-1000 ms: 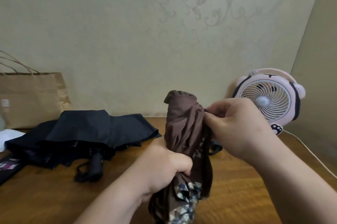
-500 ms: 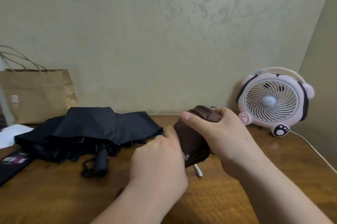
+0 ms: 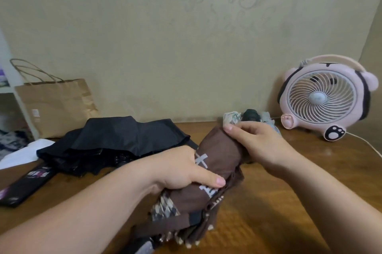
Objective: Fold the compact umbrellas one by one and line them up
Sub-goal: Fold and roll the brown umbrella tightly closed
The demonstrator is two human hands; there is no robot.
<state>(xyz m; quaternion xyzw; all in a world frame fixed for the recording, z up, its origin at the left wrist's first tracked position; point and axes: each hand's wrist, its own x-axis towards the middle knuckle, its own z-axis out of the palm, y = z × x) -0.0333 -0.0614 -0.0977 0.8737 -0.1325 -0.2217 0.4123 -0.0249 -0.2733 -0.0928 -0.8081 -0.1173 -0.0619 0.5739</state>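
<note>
L hand (image 3: 182,171) + R hand (image 3: 256,144) tight round soft brown fabric umbrella (image 3: 220,151), rumpled cylinder.

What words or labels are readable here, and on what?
None reads clearly.
Brown umbrella: white print, blurred.
Flat black item at left: white and purple print, blurred.
Paper bag: small white label, too small.

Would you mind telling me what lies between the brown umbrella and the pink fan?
In the head view, a pale patterned umbrella with a dark end lies there, partly hidden behind the right hand gripping the brown umbrella.
</note>
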